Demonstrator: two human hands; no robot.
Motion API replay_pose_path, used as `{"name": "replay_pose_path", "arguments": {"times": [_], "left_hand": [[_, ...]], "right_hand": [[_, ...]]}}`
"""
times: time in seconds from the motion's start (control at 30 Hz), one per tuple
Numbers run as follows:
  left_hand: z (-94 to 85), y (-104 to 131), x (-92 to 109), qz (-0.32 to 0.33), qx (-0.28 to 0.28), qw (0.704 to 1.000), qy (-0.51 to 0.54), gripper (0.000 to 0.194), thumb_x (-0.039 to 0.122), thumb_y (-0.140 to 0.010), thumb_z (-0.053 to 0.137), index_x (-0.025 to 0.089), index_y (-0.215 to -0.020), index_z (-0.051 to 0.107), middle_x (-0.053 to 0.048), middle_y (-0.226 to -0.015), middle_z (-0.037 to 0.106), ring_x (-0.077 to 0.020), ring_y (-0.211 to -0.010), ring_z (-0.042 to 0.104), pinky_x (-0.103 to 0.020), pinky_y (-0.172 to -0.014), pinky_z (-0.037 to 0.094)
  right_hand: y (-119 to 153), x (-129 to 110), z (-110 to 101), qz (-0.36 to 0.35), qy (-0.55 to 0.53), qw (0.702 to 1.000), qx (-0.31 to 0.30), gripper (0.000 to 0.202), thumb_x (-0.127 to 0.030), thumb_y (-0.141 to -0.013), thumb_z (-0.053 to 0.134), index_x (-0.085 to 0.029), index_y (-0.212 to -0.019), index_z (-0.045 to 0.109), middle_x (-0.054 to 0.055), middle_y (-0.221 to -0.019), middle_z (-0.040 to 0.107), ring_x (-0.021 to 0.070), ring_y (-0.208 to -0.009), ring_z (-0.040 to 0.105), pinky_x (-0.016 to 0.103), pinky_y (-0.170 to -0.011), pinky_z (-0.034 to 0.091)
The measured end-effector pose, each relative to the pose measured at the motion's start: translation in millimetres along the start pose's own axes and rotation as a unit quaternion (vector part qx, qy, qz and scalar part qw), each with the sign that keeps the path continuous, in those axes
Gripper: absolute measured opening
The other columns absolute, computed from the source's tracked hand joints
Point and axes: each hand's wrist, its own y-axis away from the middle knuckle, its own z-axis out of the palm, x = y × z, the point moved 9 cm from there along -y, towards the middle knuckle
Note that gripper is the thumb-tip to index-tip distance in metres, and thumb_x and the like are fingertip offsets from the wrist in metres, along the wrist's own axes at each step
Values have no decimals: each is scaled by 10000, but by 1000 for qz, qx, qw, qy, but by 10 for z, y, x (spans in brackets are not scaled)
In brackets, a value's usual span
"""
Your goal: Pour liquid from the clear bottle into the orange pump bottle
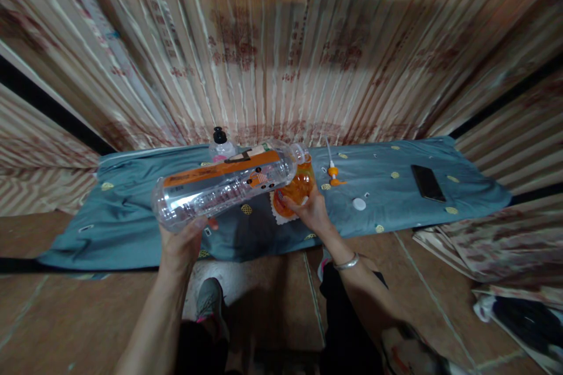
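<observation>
My left hand (182, 243) grips the base end of a large clear plastic bottle (224, 181) with an orange label. The bottle is tipped nearly level, its mouth to the right, over the top of an orange bottle (297, 187). Whether the two openings touch, I cannot tell. Around the orange bottle is my right hand (314, 211), fingers closed on its side. That bottle stands on a small white scallop-edged mat (281, 220). No stream of liquid can be made out between them.
An orange pump head (333, 173) with a clear tube lies right of the bottles, near a white cap (359, 204). A black phone (427, 183) rests farther right. Behind the large bottle stands a small black-capped bottle (222, 145). Blue cloth (132, 217) covers the table; curtains (281, 41) hang behind.
</observation>
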Motion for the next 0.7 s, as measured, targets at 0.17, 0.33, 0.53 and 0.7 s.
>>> {"name": "replay_pose_path", "arguments": {"times": [0.17, 0.33, 0.53, 0.7], "left_hand": [[13, -10, 25, -11, -5, 1000, -5, 880, 483, -514, 1173, 288, -1305, 841, -68, -1020, 839, -211, -659, 687, -270, -442, 557], [-10, -15, 1, -17, 5, 1000, 1, 860, 428, -507, 1147, 284, -1299, 845, -56, -971, 821, -221, -674, 710, -253, -440, 552], [13, -12, 12, -15, 7, 1000, 3, 798, 397, -507, 1135, 264, -1239, 846, -24, -851, 766, -207, -632, 681, -247, -433, 556], [17, -18, 22, -8, -1, 1000, 0, 762, 387, -518, 1121, 284, -1220, 845, -21, -862, 769, -212, -609, 682, -260, -417, 542]], "right_hand": [[1, 2, -12, 2, 1, 1000, 5, 640, -458, -750, 1073, -288, -1250, 711, 101, -1122, 945, 424, -1196, 916, 552, -1026, 773], [-3, -13, -5, 2, -1, 1000, -2, 642, -455, -757, 1070, -281, -1255, 704, 118, -1156, 941, 431, -1233, 907, 563, -1052, 766], [0, -16, 4, 10, 8, 1000, -6, 623, -472, -764, 1059, -275, -1239, 707, 133, -1162, 934, 455, -1274, 892, 600, -1070, 759], [6, -17, -3, 1, -2, 1000, -4, 641, -464, -760, 1072, -284, -1260, 715, 108, -1149, 942, 432, -1223, 908, 570, -1048, 769]]}}
